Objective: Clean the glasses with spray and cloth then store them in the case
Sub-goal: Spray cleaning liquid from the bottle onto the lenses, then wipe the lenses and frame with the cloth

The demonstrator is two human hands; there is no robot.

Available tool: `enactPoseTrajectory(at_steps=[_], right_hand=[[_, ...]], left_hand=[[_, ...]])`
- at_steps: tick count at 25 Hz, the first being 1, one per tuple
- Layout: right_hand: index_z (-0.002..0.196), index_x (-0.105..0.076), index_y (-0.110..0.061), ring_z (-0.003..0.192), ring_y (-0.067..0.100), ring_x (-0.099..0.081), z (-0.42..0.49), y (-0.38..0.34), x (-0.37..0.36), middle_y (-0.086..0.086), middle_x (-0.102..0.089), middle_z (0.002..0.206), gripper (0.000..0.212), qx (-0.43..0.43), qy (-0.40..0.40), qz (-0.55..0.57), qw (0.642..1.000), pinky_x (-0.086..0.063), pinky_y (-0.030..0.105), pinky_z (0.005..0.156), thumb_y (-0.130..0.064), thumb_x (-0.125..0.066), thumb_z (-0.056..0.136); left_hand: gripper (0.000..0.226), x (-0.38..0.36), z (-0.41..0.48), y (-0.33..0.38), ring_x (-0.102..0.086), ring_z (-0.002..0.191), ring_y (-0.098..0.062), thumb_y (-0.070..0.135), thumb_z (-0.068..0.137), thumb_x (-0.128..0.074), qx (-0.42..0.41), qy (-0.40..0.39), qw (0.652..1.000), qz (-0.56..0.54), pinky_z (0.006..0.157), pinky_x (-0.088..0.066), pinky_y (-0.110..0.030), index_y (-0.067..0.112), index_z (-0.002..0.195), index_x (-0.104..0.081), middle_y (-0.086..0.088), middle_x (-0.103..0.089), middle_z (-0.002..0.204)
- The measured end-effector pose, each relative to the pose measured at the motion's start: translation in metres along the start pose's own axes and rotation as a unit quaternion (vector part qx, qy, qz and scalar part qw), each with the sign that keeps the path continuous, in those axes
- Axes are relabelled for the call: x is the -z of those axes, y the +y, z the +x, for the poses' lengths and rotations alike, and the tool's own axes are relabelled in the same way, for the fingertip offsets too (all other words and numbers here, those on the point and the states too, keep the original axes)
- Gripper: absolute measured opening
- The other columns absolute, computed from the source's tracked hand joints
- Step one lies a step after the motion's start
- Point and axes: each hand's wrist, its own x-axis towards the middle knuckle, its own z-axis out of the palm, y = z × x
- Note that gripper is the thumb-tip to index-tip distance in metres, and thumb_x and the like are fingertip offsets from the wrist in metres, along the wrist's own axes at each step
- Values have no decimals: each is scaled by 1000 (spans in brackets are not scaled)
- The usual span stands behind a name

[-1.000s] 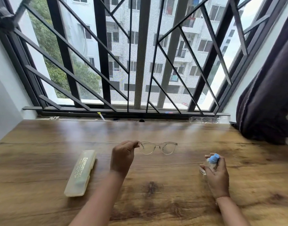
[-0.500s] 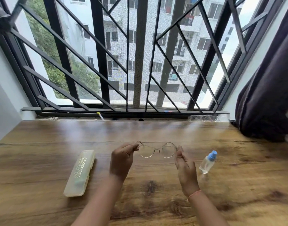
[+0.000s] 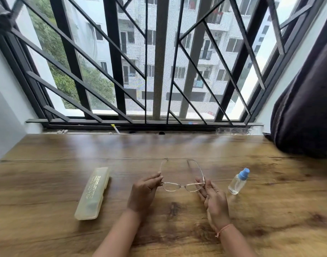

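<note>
Over the middle of the wooden counter (image 3: 47, 154), both hands hold the glasses (image 3: 183, 185) up off the surface. The left hand (image 3: 144, 191) pinches the frame's left corner betw. thumb and fingertips, other fingers curled. The right hand (image 3: 213, 199) grasps the right corner near the hinge, thumb on one side and fingers fairly straight on the other. The glasses have a thin, clear frame. Both arms are unfolded and point away from the person toward the window, w/ the lenses on the near side.

A small clear spray bottle (image 3: 238, 181) w/ a blue cap stands on the counter just right of the right hand, not touching it. A long pale-yellow case (image 3: 93, 193), lid closed, lies on the counter left of the left hand, apart from it, its long side running away from the person.

A thin orange band (image 3: 223, 229) sits on the right wrist. Behind the counter is a window w/ a black metal grille (image 3: 114, 71). A dark curtain (image 3: 305, 108) hangs at the far right, its bottom bunched on the counter.
</note>
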Motion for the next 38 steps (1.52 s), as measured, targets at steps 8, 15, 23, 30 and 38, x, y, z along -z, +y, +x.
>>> enactPoseTrajectory(at_steps=[8, 15, 23, 30, 38], right_hand=[[114, -55, -4, 100, 10, -60, 4, 5, 2, 8, -64, 112, 29, -24, 8, -1, 1000, -49, 20, 82, -20, -37, 98], [92, -62, -5, 91, 19, -62, 4, 1, 2, 12, -65, 100, 26, -13, 15, -24, 1000, -54, 15, 70, -19, -40, 97], [87, -62, -4, 86, 17, -60, 1, 0, -1, 15, -65, 100, 30, -10, 28, -27, 999, -52, 16, 70, -22, -40, 97], [106, -64, -4, 103, 35, -55, -5, -13, -6, 19, -64, 111, 47, 75, 80, -289, 951, -42, 37, 89, -46, -53, 88], [123, -55, -1, 118, 28, -55, -14, 23, -146, 17, -61, 124, 51, 523, -215, -482, 669, -42, 32, 102, -1, -64, 73]], left_hand=[[21, -1, -8, 1, -66, 85, -7, 4, 67, -68, 12, -20, 1000, 7, 81, -47, -7, 4, 87, -74, -11, -72, 94], [22, -3, -11, 5, -67, 87, -12, 6, 69, -66, 22, -40, 999, 25, 86, -41, -3, 3, 90, -74, -12, -71, 97], [24, -2, -13, 9, -68, 88, -18, 7, 71, -64, 19, -46, 998, 41, 89, -37, -1, 1, 92, -73, -15, -71, 99], [35, 19, -23, 18, -63, 104, -18, 11, 77, -56, 3, 3, 997, 75, 89, -44, -17, 6, 110, -66, -7, -61, 120], [102, 99, -65, 17, -39, 123, -47, 47, 64, -71, 307, 192, 894, 264, 98, -36, -54, -4, 140, -27, -34, -40, 135]])
